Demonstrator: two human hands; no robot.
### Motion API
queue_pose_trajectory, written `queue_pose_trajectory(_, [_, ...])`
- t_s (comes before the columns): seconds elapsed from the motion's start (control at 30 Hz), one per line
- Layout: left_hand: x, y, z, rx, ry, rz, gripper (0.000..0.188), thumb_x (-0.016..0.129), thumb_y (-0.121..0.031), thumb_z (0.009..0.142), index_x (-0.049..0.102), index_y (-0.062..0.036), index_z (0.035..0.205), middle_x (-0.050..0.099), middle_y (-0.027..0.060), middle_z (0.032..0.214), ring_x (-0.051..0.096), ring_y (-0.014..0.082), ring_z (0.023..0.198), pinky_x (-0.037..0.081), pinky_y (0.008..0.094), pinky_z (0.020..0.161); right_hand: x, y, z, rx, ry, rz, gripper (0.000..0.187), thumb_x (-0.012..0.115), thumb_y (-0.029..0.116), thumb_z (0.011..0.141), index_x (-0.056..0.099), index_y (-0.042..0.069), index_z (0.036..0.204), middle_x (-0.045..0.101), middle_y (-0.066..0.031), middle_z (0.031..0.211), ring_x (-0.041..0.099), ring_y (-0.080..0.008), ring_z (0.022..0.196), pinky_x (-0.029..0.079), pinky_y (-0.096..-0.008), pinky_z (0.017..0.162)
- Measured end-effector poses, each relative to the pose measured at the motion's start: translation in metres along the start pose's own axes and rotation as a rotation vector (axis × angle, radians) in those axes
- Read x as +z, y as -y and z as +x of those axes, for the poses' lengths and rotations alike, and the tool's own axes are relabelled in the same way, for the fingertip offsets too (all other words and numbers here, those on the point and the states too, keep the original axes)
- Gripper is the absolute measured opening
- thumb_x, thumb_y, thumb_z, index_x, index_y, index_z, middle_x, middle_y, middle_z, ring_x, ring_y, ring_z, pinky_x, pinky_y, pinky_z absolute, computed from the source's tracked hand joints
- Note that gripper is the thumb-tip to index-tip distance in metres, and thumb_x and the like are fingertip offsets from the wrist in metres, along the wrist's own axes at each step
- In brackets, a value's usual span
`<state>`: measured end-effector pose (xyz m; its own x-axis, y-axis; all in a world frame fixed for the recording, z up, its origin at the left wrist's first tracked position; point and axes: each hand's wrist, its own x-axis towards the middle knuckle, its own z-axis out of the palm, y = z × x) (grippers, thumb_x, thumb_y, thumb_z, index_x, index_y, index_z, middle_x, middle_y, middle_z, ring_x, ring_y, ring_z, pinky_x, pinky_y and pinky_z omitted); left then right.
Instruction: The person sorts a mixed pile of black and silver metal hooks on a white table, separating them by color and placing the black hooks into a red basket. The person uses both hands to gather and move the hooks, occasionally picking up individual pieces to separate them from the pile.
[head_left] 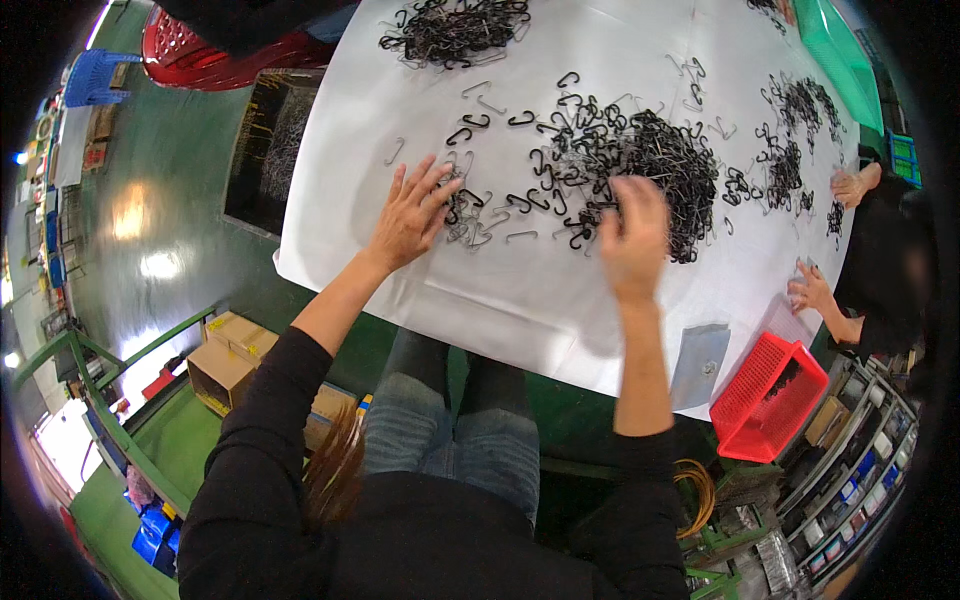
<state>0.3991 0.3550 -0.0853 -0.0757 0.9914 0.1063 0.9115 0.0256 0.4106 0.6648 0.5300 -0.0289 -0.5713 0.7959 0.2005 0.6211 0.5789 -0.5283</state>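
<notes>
My left hand point(412, 215) rests with its fingers spread at the left edge of a small group of black and silver metal hooks point(468, 215). Its fingertips touch or nearly touch the closest ones. Over the near side of a big heap of dark bent hooks point(680, 170) is my right hand point(636, 245). That hand is smeared by motion, its thumb apart from the fingers; whether it pinches a hook does not show. Between my hands, loose black hooks point(530, 200) lie scattered on the white-covered table point(520, 300).
Another hook pile point(455, 30) lies at the far side, smaller clusters point(785, 165) to the right. A red basket point(770, 395) and a grey plastic bag point(700, 365) sit at the near right, a green basket point(840, 60) far right. A co-worker's hands point(815, 290) reach in at right.
</notes>
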Motion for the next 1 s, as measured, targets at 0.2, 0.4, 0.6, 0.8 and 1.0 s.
queue_pose_trajectory(0.2, [0.011, 0.014, 0.053, -0.193, -0.311, -0.104, 0.039, 0.065, -0.017, 0.083, 0.058, -0.0137, 0.121, 0.054, 0.0036, 0.122, 0.047, 0.0258, 0.116, 0.038, 0.0419, 0.095, 0.108, 0.098, -0.05, 0.043, 0.162, -0.043, 0.056, 0.067, 0.014, 0.08, 0.049, 0.01, 0.133, 0.044, -0.0181, 0.137, 0.036, -0.0377, 0.132, 0.028, -0.0475, 0.109])
queue_pose_trajectory(0.4, [0.015, 0.024, 0.112, -0.143, -0.213, -0.06, 0.028, 0.072, -0.021, 0.077, 0.062, -0.0112, 0.101, 0.058, 0.0045, 0.099, 0.053, 0.0255, 0.099, 0.043, 0.0379, 0.083, 0.118, 0.069, 0.056, 0.025, -0.129, -0.01, 0.021, 0.062, 0.005, 0.081, 0.06, 0.007, 0.102, 0.056, -0.0122, 0.1, 0.056, -0.0319, 0.097, 0.048, -0.0409, 0.078])
queue_pose_trajectory(0.6, [0.001, 0.054, 0.1, -0.032, -0.1, -0.158, 0.019, 0.071, -0.02, 0.078, 0.059, -0.0092, 0.088, 0.059, 0.0044, 0.088, 0.056, 0.0263, 0.089, 0.044, 0.0389, 0.076, 0.114, 0.037, 0.125, 0.21, 0.486, -0.213, 0.026, 0.073, 0.023, 0.077, 0.064, 0.01, 0.097, 0.061, -0.0104, 0.102, 0.059, -0.0296, 0.097, 0.049, -0.0413, 0.077])
queue_pose_trajectory(0.8, [-0.021, 0.074, 0.085, -0.057, -0.103, -0.276, 0.01, 0.063, -0.016, 0.086, 0.06, -0.007, 0.088, 0.062, 0.0076, 0.079, 0.06, 0.0247, 0.083, 0.049, 0.0361, 0.073, 0.105, 0.051, 0.093, 0.084, 0.308, -0.237, 0.022, 0.072, 0.022, 0.077, 0.063, 0.009, 0.091, 0.059, -0.008, 0.097, 0.059, -0.0273, 0.096, 0.049, -0.0415, 0.077])
queue_pose_trajectory(1.0, [-0.047, 0.086, 0.07, -0.852, 0.03, -1.628, 0.015, 0.062, -0.019, 0.09, 0.062, -0.0052, 0.096, 0.062, 0.0036, 0.082, 0.06, 0.0133, 0.077, 0.051, 0.0302, 0.07, 0.111, 0.04, 0.086, 0.032, 0.281, -0.16, 0.017, 0.069, 0.021, 0.081, 0.062, 0.01, 0.092, 0.057, -0.0096, 0.098, 0.058, -0.0271, 0.092, 0.048, -0.0393, 0.076])
